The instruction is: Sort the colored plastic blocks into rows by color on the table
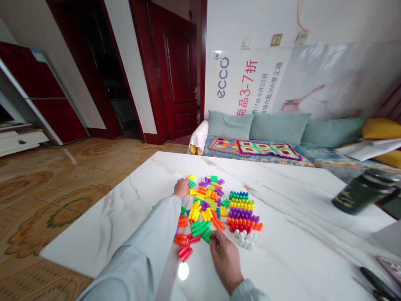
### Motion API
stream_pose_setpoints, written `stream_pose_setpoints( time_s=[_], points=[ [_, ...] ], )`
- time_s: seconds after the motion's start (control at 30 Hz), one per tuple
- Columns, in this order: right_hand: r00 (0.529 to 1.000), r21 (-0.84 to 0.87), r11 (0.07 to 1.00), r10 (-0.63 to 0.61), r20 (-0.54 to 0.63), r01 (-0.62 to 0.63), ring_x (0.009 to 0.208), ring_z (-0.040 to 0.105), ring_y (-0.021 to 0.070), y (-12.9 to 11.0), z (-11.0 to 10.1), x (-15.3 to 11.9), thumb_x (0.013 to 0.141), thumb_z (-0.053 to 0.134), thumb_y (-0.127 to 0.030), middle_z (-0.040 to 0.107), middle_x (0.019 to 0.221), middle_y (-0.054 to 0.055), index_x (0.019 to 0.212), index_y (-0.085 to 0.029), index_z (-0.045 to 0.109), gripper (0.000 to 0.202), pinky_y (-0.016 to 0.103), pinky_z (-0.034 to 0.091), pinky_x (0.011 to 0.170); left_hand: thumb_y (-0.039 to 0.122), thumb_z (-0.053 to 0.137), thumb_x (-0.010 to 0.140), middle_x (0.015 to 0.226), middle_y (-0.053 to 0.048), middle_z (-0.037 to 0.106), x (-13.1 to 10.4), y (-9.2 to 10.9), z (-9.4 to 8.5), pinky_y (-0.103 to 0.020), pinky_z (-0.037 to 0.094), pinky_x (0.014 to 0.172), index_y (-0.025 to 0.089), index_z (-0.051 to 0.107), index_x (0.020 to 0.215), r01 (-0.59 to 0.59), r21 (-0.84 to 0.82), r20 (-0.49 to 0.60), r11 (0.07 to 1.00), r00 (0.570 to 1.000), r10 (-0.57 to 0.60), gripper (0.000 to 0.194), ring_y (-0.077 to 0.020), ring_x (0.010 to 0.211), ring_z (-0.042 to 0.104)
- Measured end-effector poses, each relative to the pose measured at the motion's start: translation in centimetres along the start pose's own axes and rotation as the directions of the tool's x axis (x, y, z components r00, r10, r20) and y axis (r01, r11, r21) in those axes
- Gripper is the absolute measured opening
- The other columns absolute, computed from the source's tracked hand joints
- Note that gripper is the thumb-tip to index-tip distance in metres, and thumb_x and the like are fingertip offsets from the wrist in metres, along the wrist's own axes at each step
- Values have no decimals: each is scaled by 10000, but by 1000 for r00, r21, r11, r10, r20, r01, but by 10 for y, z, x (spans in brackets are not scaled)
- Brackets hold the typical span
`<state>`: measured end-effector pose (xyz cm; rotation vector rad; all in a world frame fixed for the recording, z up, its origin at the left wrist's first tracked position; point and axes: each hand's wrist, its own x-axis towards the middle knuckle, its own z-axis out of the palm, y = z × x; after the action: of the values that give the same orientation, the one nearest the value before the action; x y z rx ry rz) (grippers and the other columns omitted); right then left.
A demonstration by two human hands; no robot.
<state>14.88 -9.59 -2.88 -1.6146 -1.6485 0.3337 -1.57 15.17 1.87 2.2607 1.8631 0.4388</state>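
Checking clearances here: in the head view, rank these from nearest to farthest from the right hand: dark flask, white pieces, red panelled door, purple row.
From the right hand:
1. White pieces: just to its right.
2. Purple row: beyond the white pieces.
3. Dark flask: table's far right.
4. Red panelled door: across the room.

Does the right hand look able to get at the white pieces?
Probably yes: the right hand is close beside the white pieces, with just tabletop showing between them, though its fingertips seem to be touching a green piece.
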Motion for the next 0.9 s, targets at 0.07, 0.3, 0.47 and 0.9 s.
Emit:
stream_pose_setpoints(
  time_s=[0.07,0.3,0.47,0.9],
  points=[
    [1000,-3,1000,-1,2,1,600,645,154,-1,-1,0,870,440,-210,706,762,20,864,-225,631,192,228,428,542,106,599,780,1092,-97,670,-4,-2,-2,-328,484,943,198,639,1175,1,-11,-25,1000,1000,-1,408,-247,1084,618],
    [999,-6,1000,23,30,-22,616,645,158,-4,-4,1,885,461,-264,703,774,28,878,-214,633,179,233,419,551,120,518,849,1053,-73,670,-54,-10,-34,-296,489,968,173,700,1030,-134,-145,-134,980,984,115,262,-187,1031,627],
    [999,64,998,-31,29,29,582,617,151,-5,-6,-1,887,559,-418,658,715,5,989,-199,635,253,232,428,530,154,558,825,983,-54,691,-141,11,-40,-319,539,883,201,722,910,-333,-400,-169,854,942,288,191,-185,926,652],
    [936,47,938,-347,59,345,822,664,175,-14,-10,-9,965,446,-259,634,978,74,1044,-205,622,201,254,504,707,162,612,813,1005,-72,685,-239,34,-5,-343,589,769,241,673,1023,-306,-580,-267,755,947,179,233,-207,893,664]
  ],
)
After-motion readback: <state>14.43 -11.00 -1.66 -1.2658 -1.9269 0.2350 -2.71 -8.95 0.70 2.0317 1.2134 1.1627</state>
